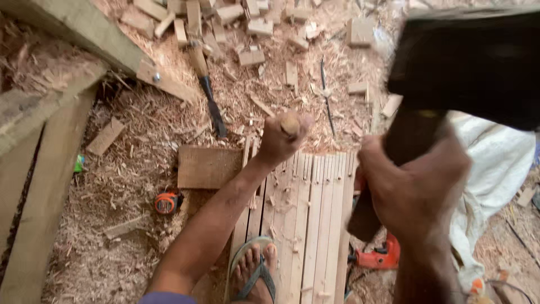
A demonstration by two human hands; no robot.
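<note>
— What does the left hand [281, 141] do?

— It is a closed fist around a wooden handle [290, 124], whose round butt sticks up out of the top of the fist. It looks like a chisel held upright, tip down on the far end of the plank [306, 214]. The blade itself is hidden under the hand, so I cannot say exactly where it bites.

— And the right hand [413, 188]?

— Wrapped tight round the dark handle of a mallet [467, 67], raised high and near the camera, blurred. The big dark head sits above and to the right of the chisel butt, well apart from it. Held that way, I judge it is cocked for a blow on the butt.

— Why the foot [256, 270]?

— A sandalled foot stands on the near end of the plank, which is scored with long parallel grooves. I take it as a clamp, so the wood does not jump.

— What lies around?

— A flat board [208, 167] just left of the plank, touching it. Beyond, a second chisel [205, 84] rests in the shavings, with offcuts [253, 25] scattered further back. An orange tape measure [167, 202] sits near the left forearm. A red power tool [379, 258] lies right of the plank, beside white sacking [495, 163]. Heavy timbers [50, 112] run along the left edge.
</note>
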